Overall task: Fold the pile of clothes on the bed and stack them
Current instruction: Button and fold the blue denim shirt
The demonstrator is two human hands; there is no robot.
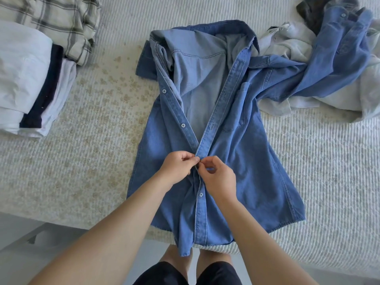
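White textured bedspread (98, 153) under denim shirt (242, 161), front up. Left hand (178, 165) and right hand (219, 177) both pinch its button placket (200, 202) mid-front. Folded stack (30, 79) far left.

both hands, left (178, 166) and right (218, 177), pinch the denim shirt's (246, 153) button placket on the bed (92, 140).

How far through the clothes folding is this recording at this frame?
Done: a stack of folded white and navy garments and a folded plaid shirt lie at the left. In hand: left hand and right hand pinch the placket of the blue denim shirt, buttoning it. Left: a crumpled pile of blue and pale clothes at the right.
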